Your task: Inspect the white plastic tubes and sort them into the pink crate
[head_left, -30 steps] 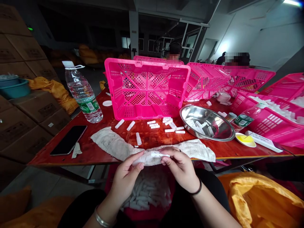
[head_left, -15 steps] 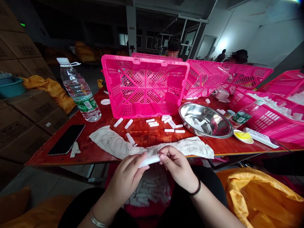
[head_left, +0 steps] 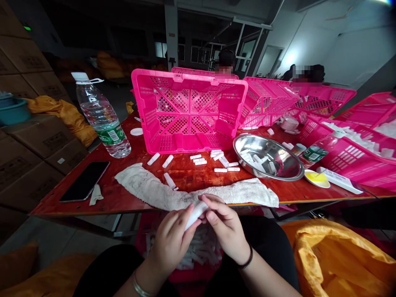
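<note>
Both my hands meet just below the table's near edge, over my lap. My left hand [head_left: 175, 239] is closed round one end of a small white tube [head_left: 195, 213]. My right hand [head_left: 223, 229] pinches the tube's other end with fingers curled. Under the hands a red container [head_left: 198, 277] on my lap holds several more white tubes. A dirty white rag [head_left: 154, 190] lies along the table edge just above the hands. Several loose white tubes [head_left: 216, 161] are scattered on the red table [head_left: 108, 194] beyond it.
A pink crate [head_left: 187, 111] stands on its side mid-table, more pink crates [head_left: 346, 156] to the right. A steel bowl [head_left: 267, 156], yellow dish [head_left: 317, 177], water bottle [head_left: 100, 119] and black phone [head_left: 85, 180] are on the table. A yellow sack [head_left: 337, 260] sits lower right. Two people sit beyond the crates.
My hands have dropped lower and closer together with the white tube. A second ago they held it against the rag's edge; now it is clear of the rag and tilted.
</note>
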A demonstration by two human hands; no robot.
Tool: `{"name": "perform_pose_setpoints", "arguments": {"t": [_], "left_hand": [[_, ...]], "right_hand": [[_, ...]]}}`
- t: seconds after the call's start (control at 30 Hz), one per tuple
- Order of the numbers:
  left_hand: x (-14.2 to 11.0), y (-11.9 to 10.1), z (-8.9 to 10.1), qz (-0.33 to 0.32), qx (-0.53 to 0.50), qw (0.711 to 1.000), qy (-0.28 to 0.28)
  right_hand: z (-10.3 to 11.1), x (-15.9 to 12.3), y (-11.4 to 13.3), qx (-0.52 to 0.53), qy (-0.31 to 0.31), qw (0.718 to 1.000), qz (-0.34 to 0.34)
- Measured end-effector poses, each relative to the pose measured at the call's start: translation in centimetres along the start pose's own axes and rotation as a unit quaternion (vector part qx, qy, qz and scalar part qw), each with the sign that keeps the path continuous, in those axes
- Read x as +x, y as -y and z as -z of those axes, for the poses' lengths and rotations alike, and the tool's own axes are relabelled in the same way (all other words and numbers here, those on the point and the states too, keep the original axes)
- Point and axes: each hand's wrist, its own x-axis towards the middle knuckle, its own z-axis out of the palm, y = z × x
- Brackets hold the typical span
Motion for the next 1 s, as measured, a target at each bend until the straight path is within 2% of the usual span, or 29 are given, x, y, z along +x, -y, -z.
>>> {"name": "perform_pose_setpoints", "arguments": {"t": [0.07, 0.13, 0.17, 0.2, 0.27, 0.3, 0.37, 0.43, 0.53, 0.63, 0.73, 0.83, 0.9, 1.0], "left_hand": [[0.5, 1.1, 0.2, -0.032, -0.028, 0.996, 0.083], [1.9, 3.0, 0.6, -0.023, -0.047, 0.991, 0.120], [2.9, 4.2, 0.7, 0.014, -0.030, 0.993, 0.111], [4.1, 5.5, 0.7, 0.080, 0.012, 0.992, 0.092], [6.4, 7.9, 0.3, 0.224, 0.132, 0.961, 0.097], [7.4, 8.9, 0.0, 0.269, 0.171, 0.940, 0.118], [8.9, 10.1, -1.0, 0.298, 0.192, 0.922, 0.154], [9.5, 10.1, -1.8, 0.280, 0.163, 0.932, 0.160], [9.1, 8.8, -2.5, 0.228, 0.093, 0.958, 0.146], [7.9, 7.1, -2.3, 0.181, 0.021, 0.976, 0.118], [6.6, 5.8, -1.6, 0.203, -0.065, 0.974, 0.075], [5.8, 4.6, -0.7, 0.268, -0.203, 0.941, 0.029], [5.7, 3.9, 0.1, 0.298, -0.265, 0.917, 0.017], [5.7, 3.2, 1.0, 0.322, -0.297, 0.897, 0.060]], "right_hand": [[0.7, -0.6, -0.8, -0.022, -0.032, 0.999, -0.010], [1.6, -1.3, -1.7, -0.081, -0.032, 0.996, -0.015], [1.9, -1.5, -2.2, -0.125, -0.003, 0.992, -0.014], [2.2, -1.6, -2.6, -0.177, 0.038, 0.983, -0.009], [3.0, -0.9, -3.4, -0.290, 0.097, 0.952, 0.014], [3.5, 0.0, -3.8, -0.347, 0.091, 0.933, 0.026], [5.0, 2.9, -4.4, -0.438, 0.026, 0.898, 0.033], [7.0, 6.7, -5.0, -0.486, -0.034, 0.873, 0.019], [9.6, 11.7, -5.6, -0.506, -0.037, 0.862, 0.005], [9.8, 13.2, -5.5, -0.498, -0.013, 0.867, 0.013], [7.3, 10.9, -4.7, -0.463, -0.011, 0.885, 0.045], [4.4, 7.4, -3.2, -0.325, 0.014, 0.942, 0.088], [3.6, 5.9, -2.0, -0.221, 0.043, 0.968, 0.111], [4.0, 5.3, -0.1, -0.207, 0.086, 0.963, 0.147]]}}
